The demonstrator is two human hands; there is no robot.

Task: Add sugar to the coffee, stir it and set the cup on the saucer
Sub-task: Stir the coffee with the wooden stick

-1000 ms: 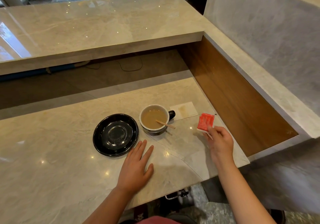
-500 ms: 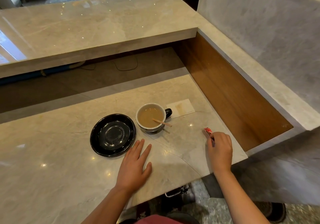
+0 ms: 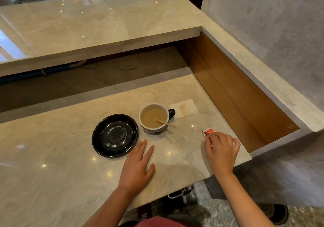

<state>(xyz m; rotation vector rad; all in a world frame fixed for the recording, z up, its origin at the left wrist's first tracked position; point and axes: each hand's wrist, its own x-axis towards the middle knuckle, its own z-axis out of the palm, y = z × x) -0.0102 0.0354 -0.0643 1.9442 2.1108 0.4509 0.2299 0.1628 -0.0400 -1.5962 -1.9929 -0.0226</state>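
Coffee in the white cup (image 3: 154, 117) sits beside the black saucer (image 3: 114, 135), stirrer inside. Right hand (image 3: 221, 149) pinches the red sugar packet (image 3: 209, 133); left hand (image 3: 138, 167) lies flat, fingers spread. Better steady the cup while stirring.

Under the right hand (image 3: 221, 152), most of the red sugar packet (image 3: 208, 133) hidden, only its far end poking out past the fingertips; print too small to read, contact with the counter impossible to tell. Beyond the left hand (image 3: 138, 167), lower end of the wooden stirrer (image 3: 165, 122) sunk in the coffee (image 3: 154, 119). Both forearms cut off by the bottom edge.
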